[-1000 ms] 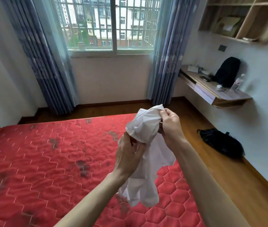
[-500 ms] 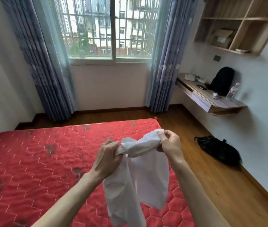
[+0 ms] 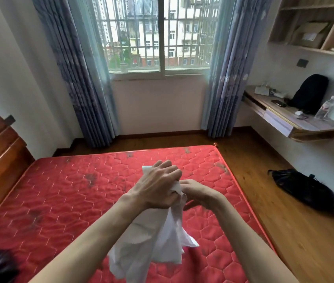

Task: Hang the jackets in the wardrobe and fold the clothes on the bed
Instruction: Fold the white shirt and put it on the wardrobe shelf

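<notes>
Both hands hold a white garment [image 3: 158,240] above the red bed [image 3: 59,201]: the left hand [image 3: 158,188] has a closed grip on its top, the right hand [image 3: 198,190] pinches it just beside.

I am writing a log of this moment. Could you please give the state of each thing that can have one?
White garment: bunched, hanging from both hands above the mattress.
Left hand: grip closed on the garment's top.
Right hand: grip closed on the garment.
Mattress: bare, stained.
Curtains: drawn open.
Desk drawer: shut.
Black backpack: upright on the desk.
Black bag: slumped on the floor.
</notes>
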Demonstrator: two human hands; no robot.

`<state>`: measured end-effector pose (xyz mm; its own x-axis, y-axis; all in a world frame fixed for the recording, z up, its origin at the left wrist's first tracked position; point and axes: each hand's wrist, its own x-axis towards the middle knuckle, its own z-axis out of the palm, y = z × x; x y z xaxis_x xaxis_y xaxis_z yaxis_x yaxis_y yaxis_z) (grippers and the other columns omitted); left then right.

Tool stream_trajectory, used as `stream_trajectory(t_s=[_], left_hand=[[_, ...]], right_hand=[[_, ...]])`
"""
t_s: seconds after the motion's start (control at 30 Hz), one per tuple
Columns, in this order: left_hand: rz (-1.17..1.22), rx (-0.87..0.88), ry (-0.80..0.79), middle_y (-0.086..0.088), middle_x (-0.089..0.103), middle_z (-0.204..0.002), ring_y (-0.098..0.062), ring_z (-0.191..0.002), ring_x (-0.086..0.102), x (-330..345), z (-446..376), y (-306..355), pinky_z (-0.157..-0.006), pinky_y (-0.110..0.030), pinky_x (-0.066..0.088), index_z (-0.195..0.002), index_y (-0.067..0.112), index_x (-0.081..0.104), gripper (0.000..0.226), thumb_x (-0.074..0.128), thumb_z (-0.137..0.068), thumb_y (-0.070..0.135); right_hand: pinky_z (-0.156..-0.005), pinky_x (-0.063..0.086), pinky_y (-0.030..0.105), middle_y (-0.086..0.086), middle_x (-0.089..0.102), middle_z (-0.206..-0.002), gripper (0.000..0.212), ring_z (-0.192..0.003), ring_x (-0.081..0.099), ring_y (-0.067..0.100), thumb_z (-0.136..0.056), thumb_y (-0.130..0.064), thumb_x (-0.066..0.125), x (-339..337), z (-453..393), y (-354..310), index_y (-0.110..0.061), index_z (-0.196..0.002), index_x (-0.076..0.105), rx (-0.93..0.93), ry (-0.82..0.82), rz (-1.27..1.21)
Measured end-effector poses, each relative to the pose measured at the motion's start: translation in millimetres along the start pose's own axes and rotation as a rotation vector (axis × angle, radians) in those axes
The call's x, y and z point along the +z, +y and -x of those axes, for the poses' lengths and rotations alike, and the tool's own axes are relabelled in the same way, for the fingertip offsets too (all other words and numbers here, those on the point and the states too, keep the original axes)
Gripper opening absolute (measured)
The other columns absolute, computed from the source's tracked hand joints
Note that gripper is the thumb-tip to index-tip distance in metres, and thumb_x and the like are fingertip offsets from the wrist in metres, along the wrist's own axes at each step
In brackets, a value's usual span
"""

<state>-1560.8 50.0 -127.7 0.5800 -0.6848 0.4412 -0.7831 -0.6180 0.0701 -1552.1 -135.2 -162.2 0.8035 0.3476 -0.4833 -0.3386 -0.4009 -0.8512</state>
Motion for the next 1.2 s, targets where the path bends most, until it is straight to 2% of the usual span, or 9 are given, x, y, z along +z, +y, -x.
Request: stream_trajectory(t_s=[0.1,0.2,0.33,0.5,0.63,0.83,0.93,1.03,1.2], left_hand=[[-0.125,0.035,-0.057,0.003,0.059,-0.088,-0.018,-0.084,0.047,-8.7,11.9,-8.6,-0.078,-0.029,0.037,-0.089,0.018,0.056,0.032,0.071,-0.07,0.039],[-0.21,0.071,-0.075,0.004,0.059,-0.091,-0.019,-0.086,0.049,-20.1,21.7,-16.1,-0.079,-0.032,0.043,-0.095,0.02,0.057,0.038,0.07,-0.077,0.051],[-0.263,-0.044,-0.134,0.003,0.066,-0.105,-0.019,-0.095,0.059,-32.3,48.0,-35.2,-0.088,-0.035,0.048,-0.114,0.019,0.058,0.042,0.053,-0.096,0.057],[-0.306,-0.221,-0.273,-0.005,0.069,-0.124,-0.026,-0.111,0.066,-30.6,58.0,-47.1,-0.099,-0.037,0.05,-0.144,0.012,0.042,0.046,0.053,-0.1,0.02],[-0.379,-0.378,-0.182,-0.008,0.074,-0.104,-0.029,-0.092,0.072,-31.5,48.4,-53.4,-0.091,-0.04,0.054,-0.162,0.003,0.025,0.085,0.068,-0.089,0.002],[-0.44,-0.557,-0.186,-0.001,0.069,-0.085,-0.023,-0.079,0.066,-56.5,25.9,-45.2,-0.072,-0.029,0.04,-0.1,0.021,0.053,0.032,0.07,-0.085,-0.002],[-0.364,-0.462,-0.007,0.002,0.059,-0.068,-0.024,-0.069,0.058,-51.9,22.8,-50.6,-0.07,-0.033,0.046,-0.079,0.021,0.053,0.038,0.083,-0.071,-0.001],[-0.218,-0.384,0.237,-0.003,0.058,-0.079,-0.028,-0.083,0.056,-51.5,20.0,-46.2,-0.079,-0.04,0.048,-0.085,0.012,0.066,0.015,0.08,-0.083,0.007],[-0.117,-0.495,0.331,0.0,0.048,-0.085,-0.022,-0.086,0.044,-63.4,14.6,-42.1,-0.08,-0.042,0.041,-0.08,0.014,0.08,0.005,0.084,-0.082,0.015]], right_hand=[[-0.062,0.047,0.032,0.009,0.053,-0.07,0.005,-0.059,0.051,0.016,-0.073,-0.014,0.061,13.9,-14.5,3.5,-0.014,-0.076,0.065,0.117,-0.068,0.049],[-0.055,0.029,0.032,0.001,0.036,-0.058,0.028,-0.053,0.032,0.015,-0.076,-0.01,0.065,22.3,-33.4,13.1,-0.016,-0.053,0.05,0.093,0.196,0.062],[-0.07,0.058,0.036,-0.003,0.078,-0.076,0.012,-0.073,0.072,0.016,-0.083,-0.019,0.073,-5.0,-33.4,6.3,-0.013,-0.083,0.084,-0.157,0.625,0.111],[-0.071,0.058,0.038,0.007,0.075,-0.086,0.013,-0.079,0.069,0.026,-0.082,-0.012,0.07,-20.8,-8.1,-22.3,-0.01,-0.087,0.081,-0.444,0.881,0.645],[-0.077,0.056,0.041,0.007,0.07,-0.088,0.033,-0.083,0.066,0.028,-0.09,-0.035,0.056,-31.7,6.9,-34.0,-0.011,-0.091,0.079,-0.63,0.799,0.897],[-0.083,0.049,0.039,-0.005,0.065,-0.099,0.024,-0.095,0.061,0.022,-0.095,-0.043,0.057,-62.3,31.4,-38.1,-0.022,-0.101,0.067,-0.76,0.533,1.345],[-0.077,0.048,0.041,-0.004,0.057,-0.091,0.026,-0.082,0.055,0.021,-0.104,-0.04,0.059,-65.2,40.0,-47.2,-0.018,-0.094,0.051,-0.75,0.435,1.139],[-0.068,0.051,0.046,-0.005,0.061,-0.079,0.03,-0.069,0.054,0.024,-0.099,-0.041,0.067,-69.8,49.5,-56.8,-0.019,-0.091,0.048,-0.768,0.442,0.902],[-0.073,0.058,0.041,-0.003,0.068,-0.074,0.04,-0.069,0.062,0.024,-0.093,-0.027,0.079,-64.7,68.1,-78.9,-0.029,-0.129,0.061,-0.787,0.426,0.639]])
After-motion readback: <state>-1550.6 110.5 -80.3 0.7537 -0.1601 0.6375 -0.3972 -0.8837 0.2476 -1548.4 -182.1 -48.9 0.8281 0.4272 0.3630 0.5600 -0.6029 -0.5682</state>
